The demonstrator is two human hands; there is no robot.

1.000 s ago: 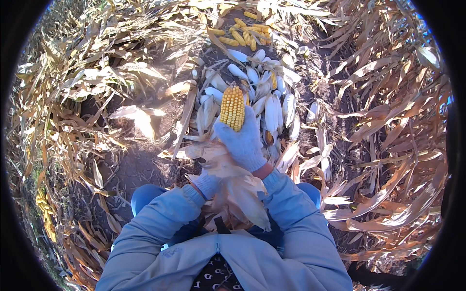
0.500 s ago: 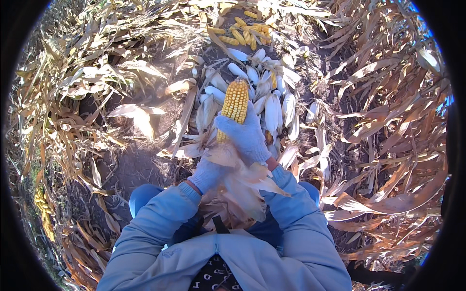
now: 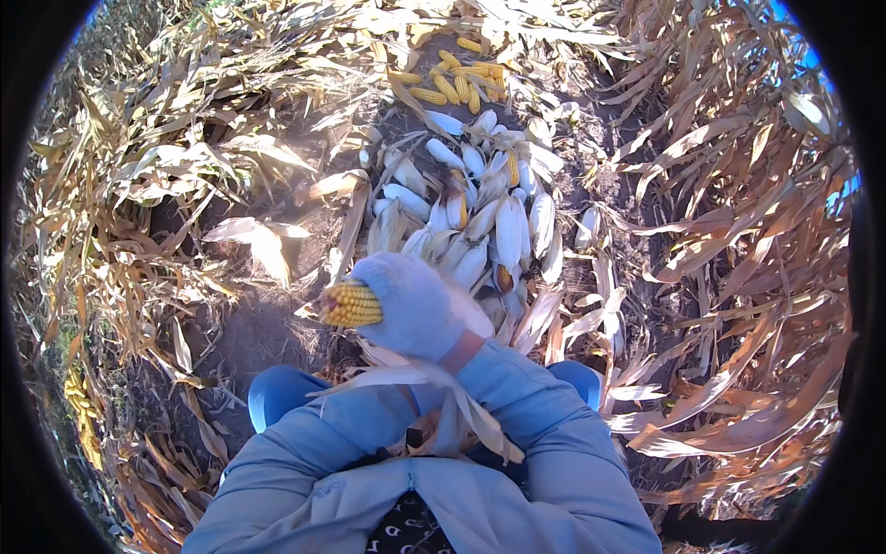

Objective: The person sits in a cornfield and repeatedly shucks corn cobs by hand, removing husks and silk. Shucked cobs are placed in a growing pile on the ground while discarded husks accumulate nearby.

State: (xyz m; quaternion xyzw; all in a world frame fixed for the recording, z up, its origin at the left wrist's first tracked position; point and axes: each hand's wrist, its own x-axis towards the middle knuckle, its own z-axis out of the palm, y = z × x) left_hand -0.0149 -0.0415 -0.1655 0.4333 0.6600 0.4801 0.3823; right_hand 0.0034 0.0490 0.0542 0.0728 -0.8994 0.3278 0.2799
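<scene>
My gloved right hand point(image 3: 411, 305) is closed around a yellow ear of corn point(image 3: 352, 306), whose bare kernels stick out past the thumb side toward the left. Pale, dry husk strips point(image 3: 448, 395) hang below the right wrist, over my sleeves. My left hand point(image 3: 427, 397) lies under the right wrist; only a bit of its glove shows, and its fingers are hidden. In front of both hands lies a heap of ears in whitish husks point(image 3: 509, 229), a few with yellow kernels showing.
Beyond the heap, several bare yellow ears point(image 3: 461, 81) lie on the soil. Another yellow pile point(image 3: 81, 406) is at the far left. Dry corn stalks and leaves point(image 3: 738, 240) line both sides. My knees point(image 3: 277, 395) are bent beside my forearms.
The ear has swung from upright to pointing left and come nearer to me. My right hand has turned over it, and my left hand has slipped beneath the right wrist.
</scene>
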